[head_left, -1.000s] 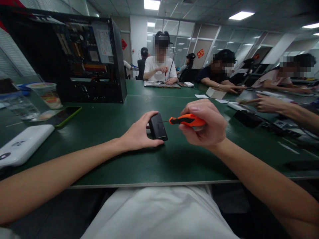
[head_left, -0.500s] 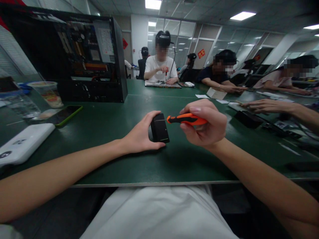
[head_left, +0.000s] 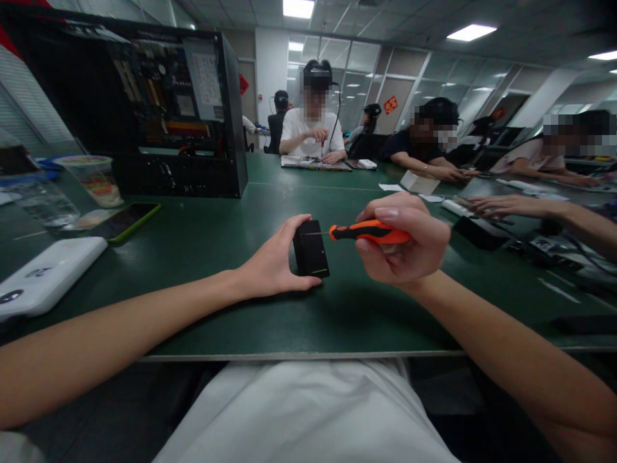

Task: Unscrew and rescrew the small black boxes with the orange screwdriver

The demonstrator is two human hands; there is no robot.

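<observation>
Between the thumb and fingers of my left hand [head_left: 274, 260] is a small black box-shaped object [head_left: 314, 252], tilted on the green table. What kind of device it is, I cannot make out. My right hand [head_left: 409, 238] grips a screwdriver [head_left: 378, 231] by its orange and black handle. The thin shaft points left and its end lies at the upper part of the box's face; whether the tip touches or sits in a hole is too small to tell. Fingers of my left hand behind the box are partly hidden.
An open black computer case [head_left: 183, 116] stands at the back left. A phone [head_left: 126, 222], a white power bank [head_left: 53, 276], a plastic cup [head_left: 94, 180] and a water bottle [head_left: 45, 200] are on the left. A co-worker's hand [head_left: 511, 206] rests near dark parts on the right.
My right hand and the screwdriver have shifted slightly to the right, away from the box, and more of the shaft shows. My left hand holds the box nearly still.
</observation>
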